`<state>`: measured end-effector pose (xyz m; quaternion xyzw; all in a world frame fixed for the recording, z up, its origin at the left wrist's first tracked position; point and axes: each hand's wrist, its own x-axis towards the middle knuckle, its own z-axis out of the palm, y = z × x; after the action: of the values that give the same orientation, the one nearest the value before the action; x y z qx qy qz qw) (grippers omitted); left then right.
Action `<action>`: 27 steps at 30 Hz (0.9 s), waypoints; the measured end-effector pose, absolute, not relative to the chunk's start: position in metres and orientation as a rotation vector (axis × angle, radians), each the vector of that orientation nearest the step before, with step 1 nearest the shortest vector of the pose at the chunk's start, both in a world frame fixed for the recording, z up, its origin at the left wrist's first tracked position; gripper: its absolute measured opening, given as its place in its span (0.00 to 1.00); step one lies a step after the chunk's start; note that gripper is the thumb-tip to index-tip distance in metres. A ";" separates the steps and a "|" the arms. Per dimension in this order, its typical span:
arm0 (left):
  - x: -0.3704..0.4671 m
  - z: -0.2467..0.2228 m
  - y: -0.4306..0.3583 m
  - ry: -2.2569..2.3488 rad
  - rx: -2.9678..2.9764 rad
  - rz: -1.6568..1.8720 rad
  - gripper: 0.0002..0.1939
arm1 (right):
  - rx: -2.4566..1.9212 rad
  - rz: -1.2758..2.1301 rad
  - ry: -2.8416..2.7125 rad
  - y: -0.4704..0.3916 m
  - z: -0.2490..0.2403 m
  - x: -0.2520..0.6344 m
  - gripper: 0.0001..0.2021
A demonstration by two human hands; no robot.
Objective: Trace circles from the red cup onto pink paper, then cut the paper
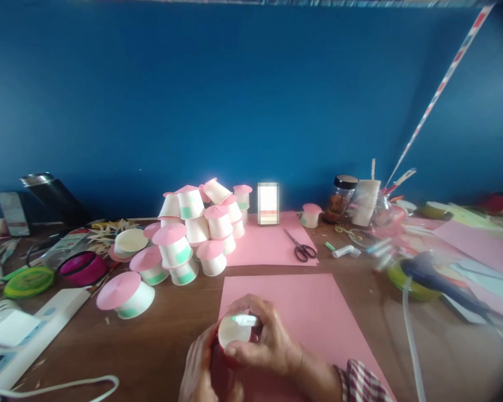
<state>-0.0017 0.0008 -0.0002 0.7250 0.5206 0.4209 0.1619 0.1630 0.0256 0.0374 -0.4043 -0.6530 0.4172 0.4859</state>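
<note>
A paper cup with a pale inside and red showing at its edge is between my hands, its mouth toward me. My left hand wraps around its left side. My right hand holds a white marker with a green tip above the mouth, its thumb touching the cup's near rim. Both hands are over a pink paper sheet. Left of them stand several white cups with pink paper cone tops and green patches, some stacked. The nearest such cup lies tilted.
Black-handled scissors lie on another pink sheet behind. A marker cap, a jar and stacked paper cups are at right. A glue gun rests by a green tape roll, its cable trailing forward. A power strip lies left.
</note>
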 end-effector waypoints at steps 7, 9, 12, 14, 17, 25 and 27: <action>-0.006 0.003 0.001 1.403 2.248 1.185 0.28 | -0.985 0.912 -1.635 0.029 0.035 0.164 0.22; -0.003 0.006 -0.001 1.410 2.217 1.177 0.28 | -0.971 0.939 -1.638 0.028 0.036 0.165 0.20; 0.000 0.011 -0.004 1.383 2.164 1.124 0.30 | -0.966 0.949 -1.636 0.028 0.038 0.165 0.20; 0.000 0.015 -0.004 1.373 2.129 1.096 0.31 | -0.968 0.922 -1.648 0.028 0.040 0.165 0.18; 0.001 0.019 -0.004 1.379 2.089 1.103 0.31 | -0.954 0.871 -1.665 0.028 0.044 0.165 0.14; 0.002 0.020 -0.007 1.339 2.027 1.144 0.35 | -1.020 0.787 -1.699 0.027 0.047 0.163 0.12; 0.000 0.018 -0.011 1.332 2.002 1.201 0.38 | -1.036 0.777 -1.701 0.026 0.046 0.162 0.12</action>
<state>0.0000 -0.0111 0.0185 0.7257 0.4829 0.4354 0.2250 0.1621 0.0261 0.0460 -0.4250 -0.6976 0.3184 0.4809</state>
